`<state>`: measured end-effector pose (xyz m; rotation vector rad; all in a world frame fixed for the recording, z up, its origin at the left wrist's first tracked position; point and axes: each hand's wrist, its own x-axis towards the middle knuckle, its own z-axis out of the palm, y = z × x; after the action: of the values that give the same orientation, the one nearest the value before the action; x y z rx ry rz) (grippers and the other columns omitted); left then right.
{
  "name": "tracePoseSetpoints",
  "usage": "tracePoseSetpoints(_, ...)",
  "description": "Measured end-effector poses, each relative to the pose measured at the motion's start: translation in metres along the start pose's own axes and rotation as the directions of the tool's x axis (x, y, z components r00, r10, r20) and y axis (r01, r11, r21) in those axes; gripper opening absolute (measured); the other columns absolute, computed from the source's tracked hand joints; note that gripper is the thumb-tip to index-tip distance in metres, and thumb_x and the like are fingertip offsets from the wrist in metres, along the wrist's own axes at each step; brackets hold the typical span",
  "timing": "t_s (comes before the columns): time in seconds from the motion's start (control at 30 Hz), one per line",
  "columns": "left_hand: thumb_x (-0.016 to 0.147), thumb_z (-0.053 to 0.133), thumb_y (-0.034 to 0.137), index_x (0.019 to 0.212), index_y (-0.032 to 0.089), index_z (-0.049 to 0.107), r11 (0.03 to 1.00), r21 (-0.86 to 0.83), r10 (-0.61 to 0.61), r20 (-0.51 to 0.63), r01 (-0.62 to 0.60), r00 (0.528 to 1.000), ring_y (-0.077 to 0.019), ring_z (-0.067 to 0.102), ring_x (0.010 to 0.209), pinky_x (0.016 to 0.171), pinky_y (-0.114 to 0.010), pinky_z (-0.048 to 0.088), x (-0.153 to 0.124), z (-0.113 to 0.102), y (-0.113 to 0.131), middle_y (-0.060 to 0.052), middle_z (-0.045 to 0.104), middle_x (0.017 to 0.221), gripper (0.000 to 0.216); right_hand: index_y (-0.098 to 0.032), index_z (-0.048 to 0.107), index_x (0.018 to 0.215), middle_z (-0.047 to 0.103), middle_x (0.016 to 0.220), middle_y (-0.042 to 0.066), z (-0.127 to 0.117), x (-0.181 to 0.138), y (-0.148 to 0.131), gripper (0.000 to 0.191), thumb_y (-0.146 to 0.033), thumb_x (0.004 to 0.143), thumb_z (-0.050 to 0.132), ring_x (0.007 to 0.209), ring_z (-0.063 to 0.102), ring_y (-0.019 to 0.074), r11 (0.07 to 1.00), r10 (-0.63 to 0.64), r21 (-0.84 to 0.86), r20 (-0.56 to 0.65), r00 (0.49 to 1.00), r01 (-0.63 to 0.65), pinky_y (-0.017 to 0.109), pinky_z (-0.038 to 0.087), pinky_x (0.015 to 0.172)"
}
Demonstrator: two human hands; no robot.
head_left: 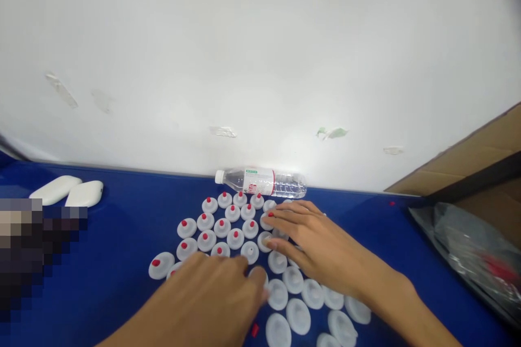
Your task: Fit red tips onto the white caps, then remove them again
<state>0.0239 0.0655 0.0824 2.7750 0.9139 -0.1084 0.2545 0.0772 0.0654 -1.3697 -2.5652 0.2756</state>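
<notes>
Many white, round, dome-shaped plastic caps [235, 238] lie in loose rows, several bearing small red tips [220, 250]. My left hand [215, 295] is over the lower left of the group, fingers curled down and blurred, next to a white cap [278, 294]; anything in its fingers is hidden. Reaching in from the right, my right hand [321, 241] has its fingers stretched over the caps. Its index fingertip is by a red-tipped cap, and its thumb touches the edge of a cap without a visible red tip [264, 241].
Behind the caps, a clear water bottle [260, 181] lies against the white wall. Two white rounded objects [85, 193] are at left on the blue table [122, 238]. A loose red tip [255, 330] lies near the front. At right are cardboard [480, 146] and a plastic bag [468, 238].
</notes>
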Motion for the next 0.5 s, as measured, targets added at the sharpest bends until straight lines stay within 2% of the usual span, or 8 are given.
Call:
tracePoseSetpoints(0.07,0.093,0.043,0.011,0.103,0.024,0.069,0.994,0.021,-0.110,-0.019,0.111,0.994,-0.0260,0.072,0.067,0.061,-0.035,0.052,0.003,-0.014,-0.008,-0.006,0.075,0.086,0.031,-0.021,0.068,0.124,0.073,0.127,0.006,-0.006,0.000,-0.003,0.031,-0.043,0.106,0.055,0.125,0.063,0.0259,1.000,0.006,0.028,-0.054,0.999,-0.005,0.049,0.045,0.109)
tracePoseSetpoints(0.13,0.101,0.033,0.022,0.113,0.023,0.065,0.979,0.000,-0.201,-0.136,0.202,0.970,-0.0265,0.071,0.066,0.064,-0.039,0.054,0.005,-0.020,-0.014,-0.008,0.075,0.088,0.035,-0.023,0.066,0.121,0.072,0.124,0.005,-0.014,-0.001,-0.010,0.028,-0.043,0.102,0.063,0.118,0.065,0.0246,0.997,0.020,0.079,-0.121,0.992,-0.011,0.045,0.050,0.102)
tracePoseSetpoints(0.23,0.106,0.026,0.037,0.118,0.023,0.061,0.969,-0.053,-0.247,-0.275,0.242,0.929,-0.0241,0.069,0.067,0.067,-0.037,0.055,0.005,-0.019,-0.016,-0.007,0.074,0.087,0.040,-0.026,0.063,0.107,0.071,0.111,0.000,-0.022,-0.005,-0.022,0.009,-0.033,0.102,0.063,0.100,0.069,0.0187,0.981,0.010,0.195,-0.157,0.988,0.021,0.034,0.054,0.087)
tracePoseSetpoints(0.27,0.106,0.027,0.037,0.116,0.023,0.061,0.973,-0.060,-0.230,-0.294,0.222,0.928,-0.0234,0.069,0.069,0.068,-0.035,0.054,0.005,-0.019,-0.015,-0.006,0.074,0.087,0.038,-0.026,0.060,0.102,0.071,0.106,-0.002,-0.023,-0.007,-0.026,0.003,-0.029,0.103,0.061,0.094,0.069,0.0164,0.971,0.007,0.236,-0.163,0.987,0.032,0.031,0.055,0.083)
tracePoseSetpoints(0.37,0.104,0.028,0.026,0.105,0.026,0.062,0.997,-0.017,-0.080,-0.335,0.079,0.939,-0.0220,0.067,0.069,0.064,-0.032,0.050,0.005,-0.023,-0.009,-0.003,0.072,0.085,0.034,-0.027,0.049,0.094,0.069,0.095,-0.006,-0.023,-0.012,-0.034,0.017,-0.022,0.101,0.064,0.085,0.069,0.0118,0.927,0.028,0.369,-0.223,0.974,0.058,0.025,0.054,0.078)
tracePoseSetpoints(0.43,0.099,0.032,0.018,0.097,0.027,0.062,0.999,0.029,0.040,-0.318,-0.033,0.947,-0.0218,0.064,0.065,0.058,-0.031,0.045,0.006,-0.027,-0.007,-0.002,0.071,0.086,0.032,-0.027,0.043,0.089,0.069,0.089,-0.008,-0.023,-0.014,-0.037,0.027,-0.021,0.097,0.069,0.083,0.069,0.0105,0.899,0.030,0.427,-0.287,0.957,0.100,0.023,0.054,0.079)
tracePoseSetpoints(0.5,0.091,0.040,0.016,0.095,0.029,0.062,0.997,0.034,0.080,-0.275,-0.073,0.958,-0.0211,0.061,0.064,0.054,-0.029,0.038,0.007,-0.028,-0.007,-0.001,0.071,0.088,0.025,-0.026,0.040,0.085,0.067,0.083,-0.009,-0.023,-0.014,-0.039,0.032,-0.021,0.096,0.070,0.083,0.070,0.0100,0.895,-0.002,0.420,-0.336,0.942,0.152,0.021,0.055,0.079)
